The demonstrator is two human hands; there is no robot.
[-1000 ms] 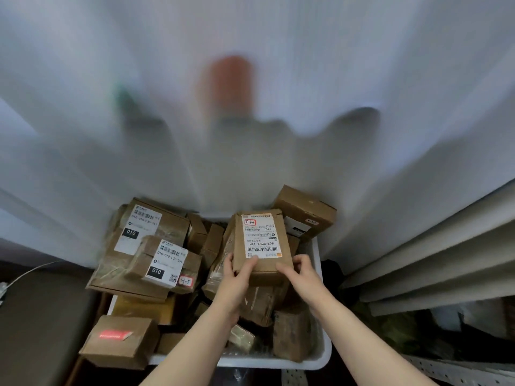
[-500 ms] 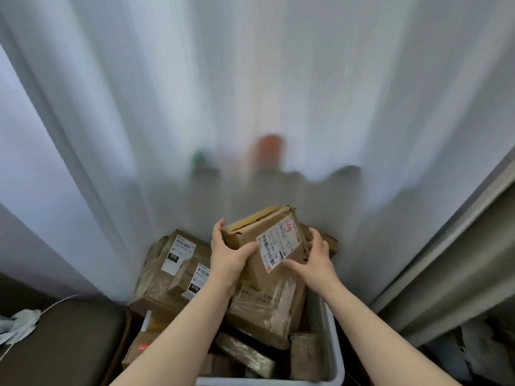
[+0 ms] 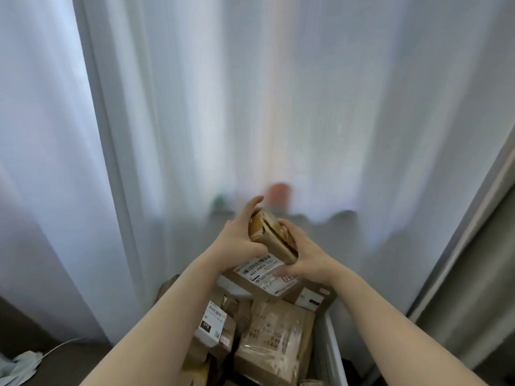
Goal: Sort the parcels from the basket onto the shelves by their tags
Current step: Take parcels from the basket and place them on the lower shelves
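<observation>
I hold a brown cardboard parcel [image 3: 271, 236] up over the basket, tilted with a narrow brown side uppermost. Its white label [image 3: 257, 267], with a small red tag [image 3: 289, 279], faces me just below my hands. My left hand [image 3: 241, 235] grips the parcel's left side, fingers reaching over the far end. My right hand [image 3: 305, 254] grips the right side, its thumb lying across the label. The white basket [image 3: 333, 344] sits below, partly hidden by my forearms, with several brown parcels inside. Among them are a taped parcel [image 3: 274, 338] and a small parcel marked 010 [image 3: 213, 324].
A white sheer curtain [image 3: 250, 107] hangs right behind the basket, with a blurred orange shape [image 3: 278, 192] showing through it. A grey curtain [image 3: 473, 288] hangs at the right. At the lower left, a dark surface [image 3: 69, 366] carries a white cloth [image 3: 19, 367] and a cable.
Both hands have lifted the parcel higher above the basket and turned it, so its label is rotated and tipped downward. The view has swung upward toward the curtain.
</observation>
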